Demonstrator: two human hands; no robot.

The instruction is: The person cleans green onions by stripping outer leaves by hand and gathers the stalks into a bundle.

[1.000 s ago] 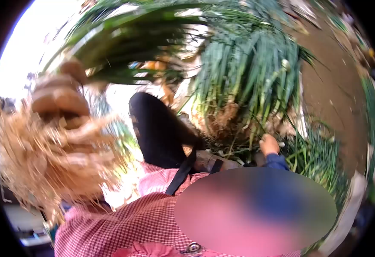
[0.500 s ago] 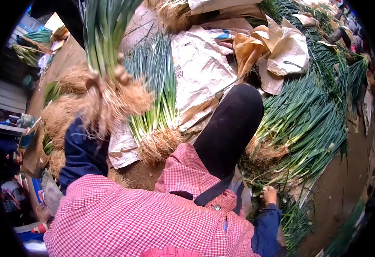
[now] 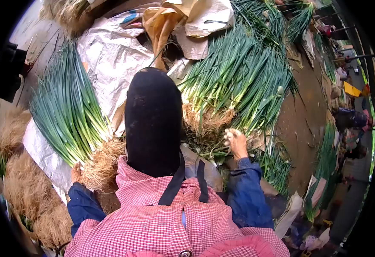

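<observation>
A bundle of green onions [image 3: 69, 107] lies on a pale sheet at the left, its bushy roots toward me. My left hand [image 3: 76, 172] touches the white stem ends beside the roots, with its fingers mostly hidden. On the right, my right hand [image 3: 236, 142] is closed with curled fingers, just below the roots of a wide pile of green onions [image 3: 243, 77]. Whatever it holds is too small to make out. Loose leaves and stems lie around that hand. My dark-covered knee [image 3: 153, 115] stands between the two lots.
Crumpled pale sacking [image 3: 110, 51] and brown paper [image 3: 159, 32] lie ahead. Rooty bundles [image 3: 29, 184] line the far left. Brown ground [image 3: 301, 120] runs along the right, with more onions [image 3: 324, 162] and people [image 3: 352, 118] beyond it.
The bundle that my left hand held up is now down on the sheet at the left. My right hand stays closed near the right pile. The view has turned.
</observation>
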